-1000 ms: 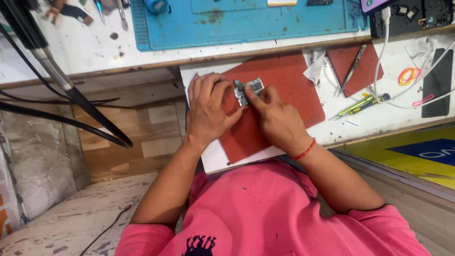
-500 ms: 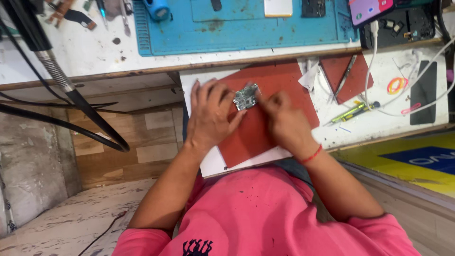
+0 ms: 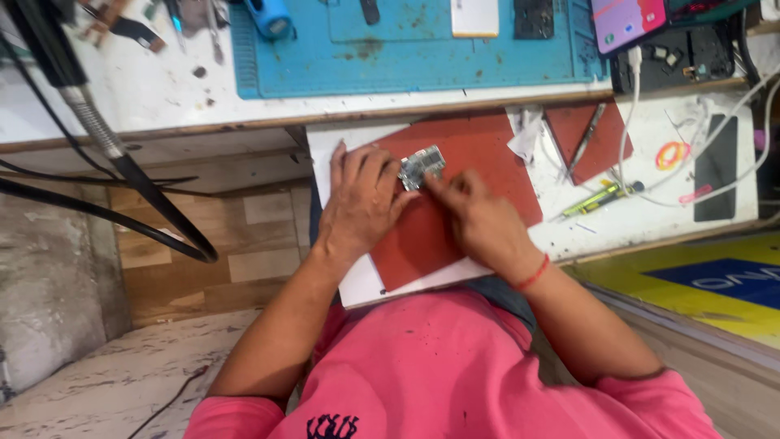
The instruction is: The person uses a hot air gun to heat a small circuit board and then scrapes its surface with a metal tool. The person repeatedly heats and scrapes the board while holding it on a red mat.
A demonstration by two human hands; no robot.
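A small grey circuit board [image 3: 422,167] lies on a dark red mat [image 3: 471,154] that covers a white board [image 3: 357,284] on my lap. My left hand [image 3: 364,199] rests flat on the mat with its fingertips against the circuit board's left edge. My right hand [image 3: 479,219] has its fingers pinched together just below and right of the circuit board, touching its lower corner; whether a small tool sits between the fingers is hidden. A red thread band [image 3: 532,275] circles my right wrist.
A blue work mat [image 3: 406,49] with tools lies on the bench above. To the right are a second red mat [image 3: 581,142] with tweezers [image 3: 587,136], a yellow-green screwdriver [image 3: 597,197], a white cable [image 3: 627,106], a dark phone [image 3: 717,167] and a lit phone [image 3: 630,20]. A black stand arm [image 3: 122,162] crosses the left.
The circuit board has shifted slightly on the mat. My right hand has drawn back down and to the right of it, while my left hand stays beside it.
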